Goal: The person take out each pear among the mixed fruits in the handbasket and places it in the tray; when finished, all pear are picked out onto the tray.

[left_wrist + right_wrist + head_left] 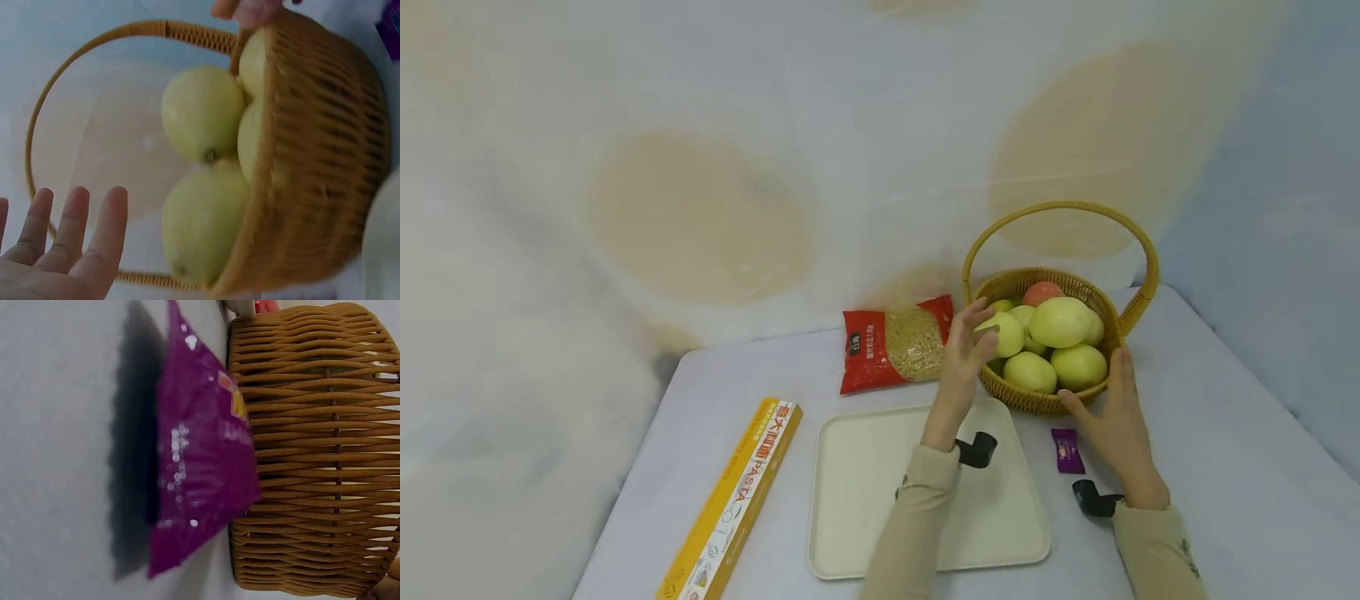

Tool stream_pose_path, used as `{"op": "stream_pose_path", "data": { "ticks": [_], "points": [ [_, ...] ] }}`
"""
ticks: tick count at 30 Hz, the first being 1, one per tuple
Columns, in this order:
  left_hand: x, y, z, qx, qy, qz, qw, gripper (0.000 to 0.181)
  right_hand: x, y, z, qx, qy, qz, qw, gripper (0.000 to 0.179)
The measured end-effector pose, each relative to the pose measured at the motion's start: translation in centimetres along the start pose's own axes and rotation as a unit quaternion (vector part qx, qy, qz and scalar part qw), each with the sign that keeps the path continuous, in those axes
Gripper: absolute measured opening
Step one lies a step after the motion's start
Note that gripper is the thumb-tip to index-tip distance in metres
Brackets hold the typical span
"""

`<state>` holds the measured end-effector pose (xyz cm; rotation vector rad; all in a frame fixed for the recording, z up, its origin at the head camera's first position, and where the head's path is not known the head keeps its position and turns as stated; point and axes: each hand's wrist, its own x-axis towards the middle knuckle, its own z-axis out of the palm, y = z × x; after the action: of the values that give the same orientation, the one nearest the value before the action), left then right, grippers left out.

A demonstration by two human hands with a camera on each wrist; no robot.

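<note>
A wicker basket [1026,406] with a tall arched handle [1063,205] holds several pale green-yellow fruits [1060,323] and one reddish fruit [1042,292]. My left hand [961,354] is raised at the basket's left side, fingers spread and apart from the rim in the left wrist view. On the opposite side, my right hand [1120,429] is at the basket's right rim, fingers pointing up along the wall and thumb toward the front. Between the right hand and the tray lies a small purple wrapped packet [1067,451], large in the right wrist view.
A cream tray [857,492] lies in front of the basket, partly under my left forearm. Behind it is a red pasta bag [898,343] with a see-through window. A long yellow pasta box [733,500] lies at the left. Cloth hangs behind the table.
</note>
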<state>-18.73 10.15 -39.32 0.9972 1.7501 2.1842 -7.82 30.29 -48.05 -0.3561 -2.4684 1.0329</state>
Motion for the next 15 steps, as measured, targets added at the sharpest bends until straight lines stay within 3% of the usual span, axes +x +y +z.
{"op": "stream_pose_path", "data": {
  "ticks": [4, 7, 11, 15],
  "points": [
    [2.9, -0.7, 2.9, 0.004, 0.009, -0.023, 0.9997, 0.072, 0.3, 0.0, 0.7, 0.004, 0.006, -0.009, 0.9999, 0.1],
    [4.2, -1.4, 4.5, -0.002, 0.026, -0.033, 0.9991, 0.063, 0.4, 0.1, 0.7, 0.006, 0.013, -0.011, 0.9998, 0.099],
    [4.9, -2.5, 6.1, 0.008, 0.039, -0.057, 0.9976, 0.052, 0.2, 0.5, 0.6, 0.013, 0.016, -0.004, 0.9998, 0.1],
    [5.1, -3.5, 7.2, 0.03, 0.034, -0.082, 0.9956, 0.051, 0.1, 1.1, 0.6, 0.033, 0.018, 0.002, 0.9993, 0.102]
  ]
}}
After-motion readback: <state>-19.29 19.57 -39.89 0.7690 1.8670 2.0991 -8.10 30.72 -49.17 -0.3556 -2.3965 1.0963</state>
